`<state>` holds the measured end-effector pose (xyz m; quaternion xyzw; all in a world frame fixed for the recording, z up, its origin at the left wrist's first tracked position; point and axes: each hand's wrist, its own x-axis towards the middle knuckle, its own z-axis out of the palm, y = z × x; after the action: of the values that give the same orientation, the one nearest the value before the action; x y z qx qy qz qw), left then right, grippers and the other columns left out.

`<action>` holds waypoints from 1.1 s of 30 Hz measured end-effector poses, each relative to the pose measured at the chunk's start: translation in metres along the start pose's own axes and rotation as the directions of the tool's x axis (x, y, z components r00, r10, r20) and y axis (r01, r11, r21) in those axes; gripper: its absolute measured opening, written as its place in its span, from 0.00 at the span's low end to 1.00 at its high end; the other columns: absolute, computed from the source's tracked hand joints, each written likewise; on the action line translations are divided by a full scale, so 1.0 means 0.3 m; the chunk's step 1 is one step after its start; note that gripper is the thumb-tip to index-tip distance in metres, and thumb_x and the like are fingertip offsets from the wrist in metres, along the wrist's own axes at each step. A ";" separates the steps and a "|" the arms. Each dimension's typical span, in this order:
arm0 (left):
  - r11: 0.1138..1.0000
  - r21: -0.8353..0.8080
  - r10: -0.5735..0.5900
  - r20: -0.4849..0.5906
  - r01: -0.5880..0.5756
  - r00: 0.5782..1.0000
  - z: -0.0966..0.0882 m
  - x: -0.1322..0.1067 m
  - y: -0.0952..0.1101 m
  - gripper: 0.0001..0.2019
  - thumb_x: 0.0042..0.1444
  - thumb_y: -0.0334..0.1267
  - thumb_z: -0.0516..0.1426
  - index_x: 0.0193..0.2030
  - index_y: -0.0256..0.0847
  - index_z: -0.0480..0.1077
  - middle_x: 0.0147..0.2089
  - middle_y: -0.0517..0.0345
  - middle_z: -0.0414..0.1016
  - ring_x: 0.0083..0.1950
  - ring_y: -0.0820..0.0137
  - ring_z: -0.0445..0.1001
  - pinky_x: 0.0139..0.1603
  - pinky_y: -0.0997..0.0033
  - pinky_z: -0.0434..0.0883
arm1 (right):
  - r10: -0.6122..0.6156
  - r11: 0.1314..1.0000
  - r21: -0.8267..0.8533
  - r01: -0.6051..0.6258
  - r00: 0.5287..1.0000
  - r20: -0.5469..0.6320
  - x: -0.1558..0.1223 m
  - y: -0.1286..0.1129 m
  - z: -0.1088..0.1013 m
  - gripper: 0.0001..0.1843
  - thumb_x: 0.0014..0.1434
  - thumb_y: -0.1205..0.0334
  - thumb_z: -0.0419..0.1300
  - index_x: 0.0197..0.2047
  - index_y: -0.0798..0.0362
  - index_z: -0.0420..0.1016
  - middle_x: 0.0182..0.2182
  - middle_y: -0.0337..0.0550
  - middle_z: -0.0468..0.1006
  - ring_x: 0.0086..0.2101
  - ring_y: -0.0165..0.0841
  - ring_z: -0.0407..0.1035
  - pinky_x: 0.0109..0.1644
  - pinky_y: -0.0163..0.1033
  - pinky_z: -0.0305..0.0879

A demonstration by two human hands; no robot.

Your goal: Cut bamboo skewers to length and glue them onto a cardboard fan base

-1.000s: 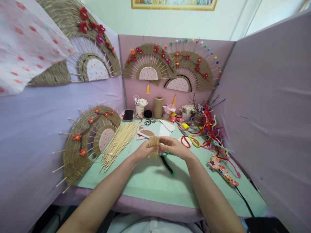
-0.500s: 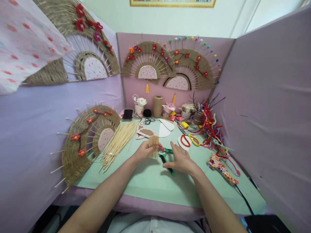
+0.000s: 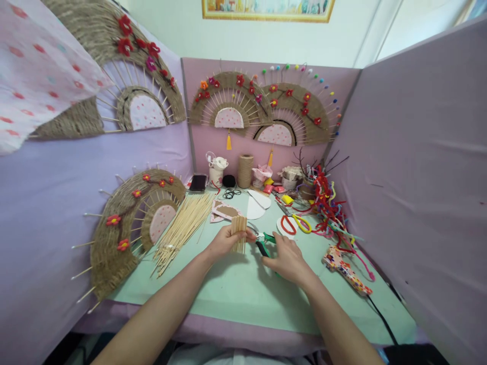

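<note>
My left hand [image 3: 224, 241] is closed around a short bundle of cut wooden sticks [image 3: 239, 228], held upright above the green table [image 3: 236, 289]. My right hand [image 3: 286, 257] rests palm down on the green-handled cutters [image 3: 264, 242] just right of the bundle, its fingers curled over the handles. A sheaf of long bamboo skewers [image 3: 182, 228] lies on the table to the left of my left hand.
A jute-wound fan [image 3: 129, 223] leans on the left wall. Red and yellow scissors [image 3: 294, 223], pipe cleaners [image 3: 331, 208], a patterned glue gun [image 3: 344, 271], a twine spool [image 3: 245, 171] and card cutouts [image 3: 256, 205] crowd the back and right.
My right hand left the stick bundle, dropped to the table and settled on the green-handled cutters. My left hand keeps holding the bundle in the same place.
</note>
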<state>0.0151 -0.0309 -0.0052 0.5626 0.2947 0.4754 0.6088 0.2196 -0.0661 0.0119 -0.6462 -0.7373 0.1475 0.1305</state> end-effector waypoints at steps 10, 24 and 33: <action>0.999 -0.042 -0.028 -0.042 0.026 0.999 0.012 0.001 0.009 0.18 0.47 0.46 0.65 0.35 0.32 0.73 0.37 0.44 0.80 0.40 0.58 0.79 0.52 0.52 0.70 | -0.350 0.894 0.282 0.347 0.936 -0.041 -0.043 0.050 -0.287 0.41 0.48 0.56 0.59 0.66 0.51 0.57 0.62 0.52 0.62 0.61 0.47 0.58 0.62 0.52 0.56; 1.000 -0.001 -0.029 -0.015 0.029 0.999 0.016 -0.004 0.026 0.16 0.48 0.46 0.64 0.35 0.32 0.74 0.37 0.46 0.80 0.40 0.59 0.79 0.50 0.55 0.71 | -0.468 0.882 -0.061 0.467 0.884 0.003 -0.027 0.016 -0.327 0.40 0.47 0.55 0.61 0.64 0.52 0.60 0.56 0.53 0.66 0.55 0.49 0.62 0.58 0.51 0.59; 0.998 -0.039 -0.044 -0.010 0.044 0.999 0.017 -0.005 0.022 0.16 0.48 0.45 0.65 0.35 0.32 0.74 0.37 0.47 0.79 0.41 0.59 0.79 0.52 0.54 0.69 | -0.495 0.861 -0.102 0.497 0.867 0.046 -0.026 -0.023 -0.352 0.39 0.46 0.56 0.62 0.61 0.55 0.62 0.55 0.55 0.66 0.54 0.49 0.62 0.56 0.51 0.61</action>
<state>0.0175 -0.0349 0.0018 0.5416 0.3012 0.4707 0.6281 0.2548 -0.0696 0.1120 -0.4395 -0.8869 0.0740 0.1215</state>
